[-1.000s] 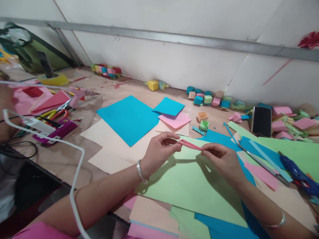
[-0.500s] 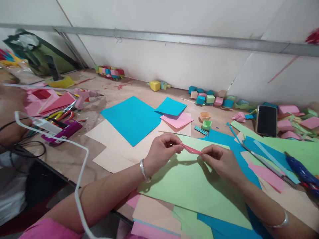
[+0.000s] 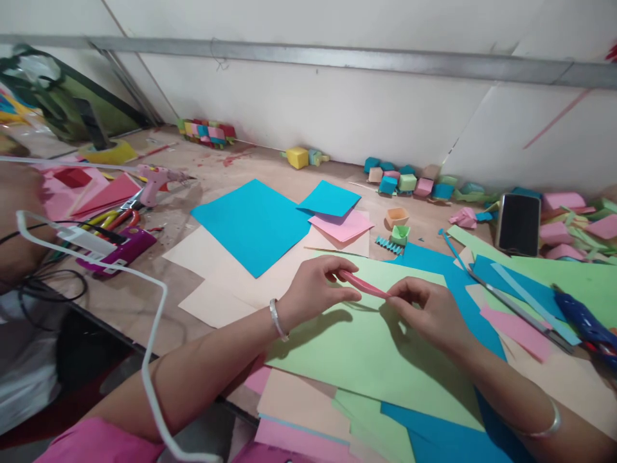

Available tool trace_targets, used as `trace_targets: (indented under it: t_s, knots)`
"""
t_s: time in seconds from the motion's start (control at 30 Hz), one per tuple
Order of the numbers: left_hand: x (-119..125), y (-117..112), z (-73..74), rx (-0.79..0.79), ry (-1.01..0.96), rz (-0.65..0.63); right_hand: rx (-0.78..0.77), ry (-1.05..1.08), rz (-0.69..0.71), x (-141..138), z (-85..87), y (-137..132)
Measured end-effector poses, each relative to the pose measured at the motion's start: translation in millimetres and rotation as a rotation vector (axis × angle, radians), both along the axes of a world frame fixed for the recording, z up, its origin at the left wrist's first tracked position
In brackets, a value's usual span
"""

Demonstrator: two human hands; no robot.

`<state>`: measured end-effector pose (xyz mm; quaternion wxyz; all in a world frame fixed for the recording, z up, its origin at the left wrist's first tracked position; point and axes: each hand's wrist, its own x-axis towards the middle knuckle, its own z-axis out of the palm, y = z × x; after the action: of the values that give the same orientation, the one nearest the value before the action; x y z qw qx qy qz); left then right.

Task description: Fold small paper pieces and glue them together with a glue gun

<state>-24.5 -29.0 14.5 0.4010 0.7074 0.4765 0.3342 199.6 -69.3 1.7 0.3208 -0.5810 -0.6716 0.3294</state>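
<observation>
Between my hands, just above a light green sheet [image 3: 376, 360], is a narrow folded pink paper strip [image 3: 365, 285], slanting down to the right. My right hand [image 3: 429, 312] pinches its right end between thumb and fingers. At the other end, my left hand [image 3: 318, 286] has its thumb spread away from the fingers. Its fingertips are at the strip's left end, and whether they press on it is hard to see. Beyond the hands, a small green paper cup [image 3: 400, 235] and a peach paper cup [image 3: 397, 217] sit beside a blue zigzag strip [image 3: 388, 245].
Blue sheets [image 3: 253, 225] lie to the left. Scissors [image 3: 520, 308], a phone [image 3: 518, 224] and paper scraps are on the right. Small paper cubes [image 3: 407, 182] line the wall. A pink glue gun [image 3: 153, 183] is at left, near another person's arm [image 3: 19, 218]; a white cable [image 3: 159, 321] hangs in front.
My left thumb has come away from the strip and dropped, opening a gap to the fingers. The strip's left end has risen and shifted left. My right hand keeps its pinch.
</observation>
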Motion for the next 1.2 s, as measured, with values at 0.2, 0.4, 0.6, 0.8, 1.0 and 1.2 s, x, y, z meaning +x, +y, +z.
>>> trace_targets:
  t_s: [0.2, 0.4, 0.6, 0.8, 1.0, 1.2]
  knots:
    - [2, -4, -3.9, 0.187, 0.132, -0.082, 0.247, -0.129, 0.086, -5, -2.1, -8]
    - [2, -6, -0.3, 0.166, 0.131, -0.063, 0.395, -0.186, 0.228, -1, -0.3, -9]
    - [-1, 1, -0.3, 0.007, 0.097, -0.052, 0.192, -0.143, 0.187, 10, 1.7, 2]
    - [-10, 13, 1.0, 0.033, 0.106, 0.016, 0.049, -0.081, 0.055, 23, -1.5, 14]
    - [-9, 13, 5.5, 0.232, 0.097, -0.030, 0.024, -0.067, 0.038, 22, 0.7, 14]
    - [-5, 5, 0.8, 0.327, 0.184, -0.122, 0.079, -0.089, 0.093, 16, 1.4, 10]
